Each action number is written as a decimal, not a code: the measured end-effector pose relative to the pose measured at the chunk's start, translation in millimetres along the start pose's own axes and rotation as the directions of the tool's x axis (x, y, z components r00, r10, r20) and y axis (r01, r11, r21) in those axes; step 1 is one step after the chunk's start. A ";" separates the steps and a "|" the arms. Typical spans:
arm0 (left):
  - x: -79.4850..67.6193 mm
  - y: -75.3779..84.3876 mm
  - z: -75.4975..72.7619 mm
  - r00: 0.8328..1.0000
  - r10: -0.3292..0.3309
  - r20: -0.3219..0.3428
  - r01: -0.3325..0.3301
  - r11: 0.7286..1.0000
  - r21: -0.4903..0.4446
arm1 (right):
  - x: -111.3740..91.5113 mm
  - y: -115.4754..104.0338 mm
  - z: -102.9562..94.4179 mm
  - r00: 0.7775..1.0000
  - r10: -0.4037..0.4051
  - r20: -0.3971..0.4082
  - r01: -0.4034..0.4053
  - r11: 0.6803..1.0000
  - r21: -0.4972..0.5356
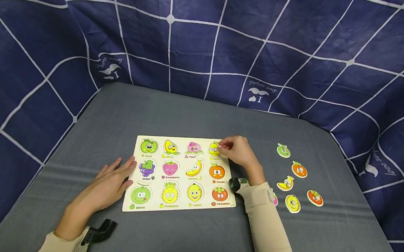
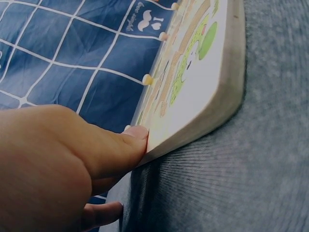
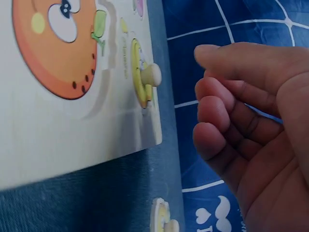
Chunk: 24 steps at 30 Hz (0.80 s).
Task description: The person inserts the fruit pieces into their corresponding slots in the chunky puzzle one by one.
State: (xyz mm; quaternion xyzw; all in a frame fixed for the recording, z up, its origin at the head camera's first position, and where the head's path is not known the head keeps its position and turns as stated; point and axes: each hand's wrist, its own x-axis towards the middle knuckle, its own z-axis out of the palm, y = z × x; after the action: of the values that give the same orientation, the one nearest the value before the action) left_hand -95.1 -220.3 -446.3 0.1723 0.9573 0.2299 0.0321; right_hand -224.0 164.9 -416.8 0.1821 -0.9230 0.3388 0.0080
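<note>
A fruit puzzle board (image 1: 179, 215) lies flat, with labelled fruit pictures in rows. My left hand (image 1: 106, 183) rests at its left side, fingers extended; in the left wrist view the thumb (image 2: 137, 137) touches the board's edge. Beside the top right corner, my right hand (image 1: 240, 150) has loosely bent fingers. The yellow pear piece (image 3: 137, 77) sits in the board there, its wooden knob (image 3: 152, 75) apart from the right fingertips. An apple piece (image 1: 149, 146), a yellow mango-like piece (image 1: 170, 147) and a peach piece (image 1: 194, 148) share the top row.
Loose knobbed pieces lie right of the board: a green melon (image 1: 283, 150), an orange (image 1: 299, 169), a banana (image 1: 285, 183), a lemon (image 1: 293, 204) and a persimmon (image 1: 315, 198). The right sleeve partly hides a pink piece (image 1: 275, 199). A blue checked cloth (image 1: 194, 42) hangs behind the grey table (image 1: 188, 117).
</note>
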 end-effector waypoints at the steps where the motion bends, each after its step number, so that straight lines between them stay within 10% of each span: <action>1: 0.0 0.1 -0.1 1.000 0.001 -0.001 -0.001 1.000 0.001 | -0.7 -0.1 -0.6 1.000 0.000 -0.010 0.000 1.000 0.006; 24: 0.6 0.7 1.4 1.000 -0.007 0.007 0.007 1.000 -0.006 | -49.0 19.9 -29.0 0.994 -0.091 -0.059 0.096 0.991 0.089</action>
State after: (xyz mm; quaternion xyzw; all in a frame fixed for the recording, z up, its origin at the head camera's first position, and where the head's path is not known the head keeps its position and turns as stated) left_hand -95.3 -218.9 -447.2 0.1694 0.9571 0.2320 0.0368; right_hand -188.2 213.3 -413.7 0.2159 -0.8964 0.3848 0.0407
